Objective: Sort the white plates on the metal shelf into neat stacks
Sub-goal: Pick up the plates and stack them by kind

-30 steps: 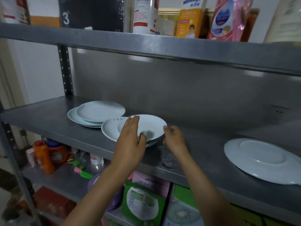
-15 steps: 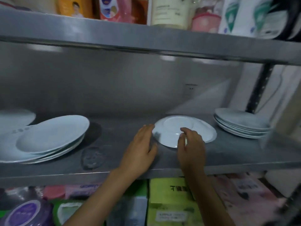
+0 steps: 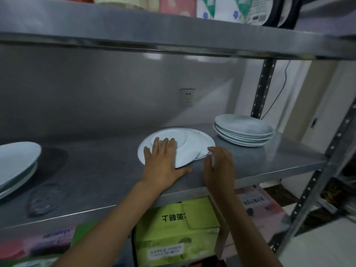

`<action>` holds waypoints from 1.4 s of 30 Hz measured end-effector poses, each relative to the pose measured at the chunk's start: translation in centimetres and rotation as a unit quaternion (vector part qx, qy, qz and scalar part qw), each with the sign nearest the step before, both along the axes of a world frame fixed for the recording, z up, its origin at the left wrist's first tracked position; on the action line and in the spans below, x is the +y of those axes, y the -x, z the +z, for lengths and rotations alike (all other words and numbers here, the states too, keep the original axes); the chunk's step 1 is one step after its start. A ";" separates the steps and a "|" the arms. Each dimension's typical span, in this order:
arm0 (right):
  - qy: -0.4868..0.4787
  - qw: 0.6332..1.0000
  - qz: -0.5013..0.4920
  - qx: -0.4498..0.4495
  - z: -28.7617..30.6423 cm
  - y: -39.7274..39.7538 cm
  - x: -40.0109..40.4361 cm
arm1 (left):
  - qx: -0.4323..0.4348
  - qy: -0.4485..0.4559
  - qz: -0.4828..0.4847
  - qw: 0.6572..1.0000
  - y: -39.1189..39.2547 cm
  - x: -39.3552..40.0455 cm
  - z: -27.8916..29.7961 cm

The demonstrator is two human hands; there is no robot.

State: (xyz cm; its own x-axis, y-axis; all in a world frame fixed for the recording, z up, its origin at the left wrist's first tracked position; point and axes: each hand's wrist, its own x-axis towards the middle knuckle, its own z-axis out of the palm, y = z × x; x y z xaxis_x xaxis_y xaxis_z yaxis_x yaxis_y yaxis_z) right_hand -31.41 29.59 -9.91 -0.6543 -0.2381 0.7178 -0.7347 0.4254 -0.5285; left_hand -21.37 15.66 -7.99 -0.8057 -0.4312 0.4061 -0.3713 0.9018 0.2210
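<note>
Two white plates overlap in the middle of the metal shelf (image 3: 96, 170). The upper plate (image 3: 189, 149) lies upside down and the lower plate (image 3: 207, 140) peeks out to its right. My left hand (image 3: 163, 164) lies flat on the upturned plate, fingers spread, thumb at its front edge. My right hand (image 3: 219, 166) is at the right side, thumb and fingers pinching the lower plate's rim. A neat stack of several white plates (image 3: 243, 132) stands at the back right. More white plates (image 3: 15, 160) sit unevenly piled at the far left, cut off by the frame.
The upper shelf (image 3: 173, 35) hangs low overhead with packages on it. A perforated upright (image 3: 264, 83) stands behind the right stack. A wall socket (image 3: 187, 97) is at the back. A dark smudge (image 3: 46, 199) marks the shelf front left. Green boxes (image 3: 173, 228) fill the level below.
My view swung right from the left plates to the middle pair. My left hand moved from the shelf onto the upturned plate, which has slid left; my right hand shifted to the lower rim.
</note>
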 end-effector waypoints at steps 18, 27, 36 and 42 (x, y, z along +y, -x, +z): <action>0.044 0.999 -0.017 -0.009 -0.3 -0.5 -0.2 | 0.020 0.060 0.120 0.991 -2.1 0.1 0.0; 0.098 0.992 0.066 0.031 1.4 -4.5 -3.0 | 0.222 -0.009 0.093 0.971 -8.0 -2.9 3.2; 0.107 0.946 0.225 -0.208 5.0 -11.9 -11.1 | 0.405 -0.093 0.094 0.905 -17.2 -4.6 6.0; -0.013 0.928 0.266 -0.262 6.2 -16.5 -17.0 | 0.441 -0.125 0.152 0.876 -24.6 -6.1 7.0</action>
State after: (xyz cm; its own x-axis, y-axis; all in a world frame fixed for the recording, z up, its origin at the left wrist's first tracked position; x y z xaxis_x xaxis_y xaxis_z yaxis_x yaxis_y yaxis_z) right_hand -14.88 12.64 -3.74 -0.6971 -0.6394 0.3243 -0.4895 0.0940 -0.8669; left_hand 3.19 9.55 -1.00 -0.0584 -0.7355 0.6750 -0.1721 0.6734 0.7190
